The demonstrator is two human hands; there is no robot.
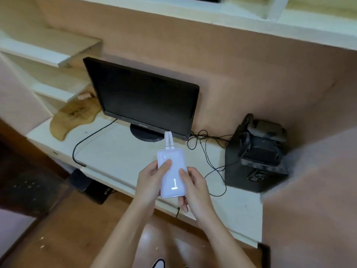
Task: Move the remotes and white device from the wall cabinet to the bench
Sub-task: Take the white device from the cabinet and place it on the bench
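L hand [149, 180] and R hand [195, 187] both clamped on the white device [172, 176], one on each long edge, thumbs pressed on its top face. Device is held in the air over the front part of the bench [119, 151], not touching it.

Risks, judged: grip is mostly edge + thumb, casing looks smooth, so loosening one hand early could let it slide or tip toward the floor. Bench edge is right under the hands; set down too near it and the device may overhang. Loose black cables [209, 151] trail just to the R, and could snag the strap or leave the device resting uneven.

Device: flat rounded slab, pale white-lilac, glossy. Brand lettering along its length, small lit mark near the near end. Short white strap loop [168, 139] at the far end, pointing toward the monitor [143, 97]. No remotes in view.
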